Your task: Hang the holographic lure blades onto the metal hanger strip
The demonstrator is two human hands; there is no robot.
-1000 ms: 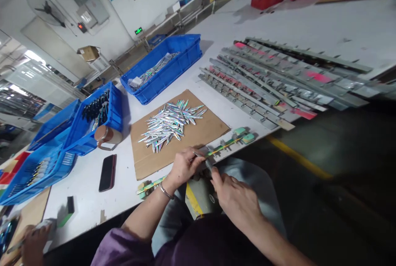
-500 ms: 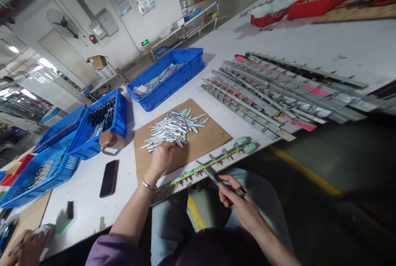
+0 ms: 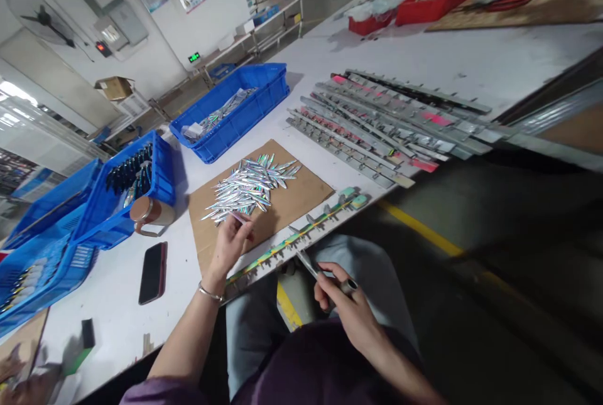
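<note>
My left hand (image 3: 230, 240) is pinched around one slim, shiny fishing lure body (image 3: 240, 218) at the near edge of a pile of silvery lure bodies (image 3: 249, 184). The pile lies on a brown cardboard sheet (image 3: 301, 186). In my right hand (image 3: 336, 291) is a pair of pliers (image 3: 308, 263), with the jaws pointing up and left towards the table edge. Just beyond the jaws, a long green and yellow strip with small metal clips (image 3: 293, 239) lies along that edge. The palm side of my right hand is hidden.
Blue crates (image 3: 245, 105) stand at the back and left. A mug (image 3: 151, 215) and a phone (image 3: 153, 273) lie left of the cardboard. Several metal clip strips (image 3: 372, 132) are spread at the right. Another person's hand (image 3: 32, 386) is blurred at lower left.
My left hand has risen slightly from the pile's near edge, and a lure body now shows in its fingers. The pliers have drawn back from the strip. The whole view has shifted.
</note>
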